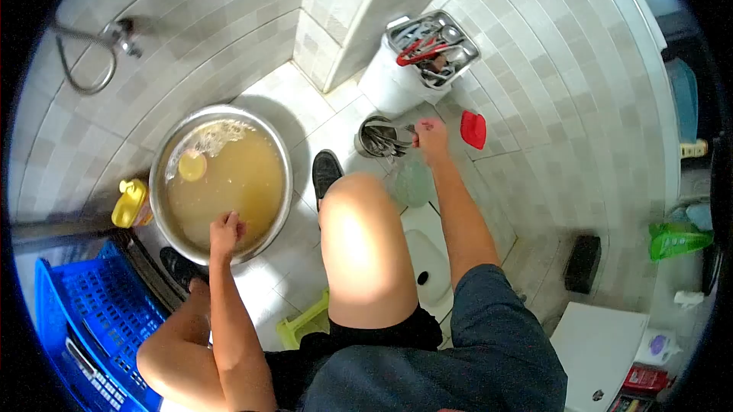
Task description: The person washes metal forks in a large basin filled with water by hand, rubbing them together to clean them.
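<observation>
Over the near edge of a large metal basin is my left hand, its fingers curled; whether they hold anything is hidden. The basin holds cloudy yellowish water with foam, and a round yellow thing floats at its left side. On the right, my right hand is closed, slightly blurred, beside a round metal container of metal utensils. A utensil seems to reach from the container to its fingers.
A white bin topped with a utensil tray stands at the back. Near it is a red scoop. Blue crates and a yellow bottle are left, a squat toilet and black brush right.
</observation>
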`<state>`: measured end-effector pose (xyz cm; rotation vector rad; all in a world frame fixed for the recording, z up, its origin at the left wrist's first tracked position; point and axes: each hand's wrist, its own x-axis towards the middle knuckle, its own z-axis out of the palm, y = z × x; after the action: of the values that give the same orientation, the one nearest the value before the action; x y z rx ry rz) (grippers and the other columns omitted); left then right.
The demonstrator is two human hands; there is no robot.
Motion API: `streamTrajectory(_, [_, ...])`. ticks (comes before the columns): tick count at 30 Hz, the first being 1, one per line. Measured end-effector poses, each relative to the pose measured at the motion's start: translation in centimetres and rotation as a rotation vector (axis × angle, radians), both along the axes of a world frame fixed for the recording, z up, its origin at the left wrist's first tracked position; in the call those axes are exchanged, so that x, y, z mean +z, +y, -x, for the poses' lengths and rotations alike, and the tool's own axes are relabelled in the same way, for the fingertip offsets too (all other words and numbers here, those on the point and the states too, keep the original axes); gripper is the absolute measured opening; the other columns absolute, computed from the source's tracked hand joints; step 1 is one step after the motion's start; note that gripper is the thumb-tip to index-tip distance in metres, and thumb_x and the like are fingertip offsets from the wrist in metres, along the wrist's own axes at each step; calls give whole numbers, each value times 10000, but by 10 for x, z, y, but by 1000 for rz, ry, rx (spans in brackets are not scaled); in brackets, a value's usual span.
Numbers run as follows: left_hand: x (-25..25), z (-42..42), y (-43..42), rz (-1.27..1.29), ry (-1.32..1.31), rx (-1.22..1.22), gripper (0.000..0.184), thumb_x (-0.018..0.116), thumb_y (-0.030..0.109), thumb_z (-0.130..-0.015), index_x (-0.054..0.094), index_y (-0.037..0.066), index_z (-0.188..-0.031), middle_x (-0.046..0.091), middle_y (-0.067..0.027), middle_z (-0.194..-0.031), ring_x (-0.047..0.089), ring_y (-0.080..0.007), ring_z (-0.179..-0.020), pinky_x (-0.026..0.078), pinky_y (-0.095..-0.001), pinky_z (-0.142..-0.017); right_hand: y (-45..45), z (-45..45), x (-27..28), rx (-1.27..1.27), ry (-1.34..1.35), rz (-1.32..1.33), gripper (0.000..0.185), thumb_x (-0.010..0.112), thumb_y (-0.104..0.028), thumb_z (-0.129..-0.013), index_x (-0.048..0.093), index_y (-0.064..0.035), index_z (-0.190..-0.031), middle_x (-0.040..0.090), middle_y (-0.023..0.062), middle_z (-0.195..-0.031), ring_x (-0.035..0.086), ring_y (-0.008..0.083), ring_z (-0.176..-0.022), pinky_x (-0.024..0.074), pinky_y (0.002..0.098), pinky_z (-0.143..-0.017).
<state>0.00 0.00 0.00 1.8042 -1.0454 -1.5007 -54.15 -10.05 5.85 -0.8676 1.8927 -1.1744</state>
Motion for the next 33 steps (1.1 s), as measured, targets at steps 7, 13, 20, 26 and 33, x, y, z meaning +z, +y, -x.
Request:
streamTrajectory(7, [-17, 27, 8, -139, 164, 163, 267, 572, 223, -948, 609, -41, -970, 612, -84, -706, 555, -138, -560, 418, -265, -493, 30, 41, -66, -218, -89, -23, 175, 602, -48, -883, 544, 32, -1028, 597, 93, -799, 581, 173, -545, 504, 335, -447])
streamTrajectory(13, [-10, 29, 9, -170, 107, 216, 279, 575, 245, -938, 610, -31, -959, 613, -75, -722, 566, -138, -575, 447, -265, -518, 31, 37, -117, -286, -188, -56, 156, 602, -20, -873, 546, 38, -1007, 609, 111, -798, 571, 195, -499, 512, 345, -441])
streamTrajectory(20, [-30, 21, 13, -145, 80, 148, 278, 572, 256, -936, 632, -15, -929, 623, -76, -729, 590, -146, -610, 471, -278, -536, 26, 12, -101, -502, -237, -163, 188, 495, 58, -858, 510, 65, -1045, 600, 214, -826, 647, 318, -567, 578, 439, -485])
streamTrajectory(26, [-27, 17, 15, -160, 176, 188, 271, 563, 238, -938, 635, -22, -925, 619, -78, -726, 580, -149, -601, 467, -275, -532, 28, 35, -126, -297, -288, -430, 418, 540, 44, -812, 411, 78, -1208, 633, 252, -876, 679, 350, -675, 572, 429, -563])
streamTrajectory(33, [-24, 10, 11, -160, 153, 194, 273, 543, 223, -949, 608, -41, -940, 609, -89, -717, 560, -151, -571, 447, -290, -496, 19, 93, -161, 836, 778, -512, 191, 520, -73, -856, 587, 37, -995, 622, 169, -767, 626, 272, -594, 542, 416, -485])
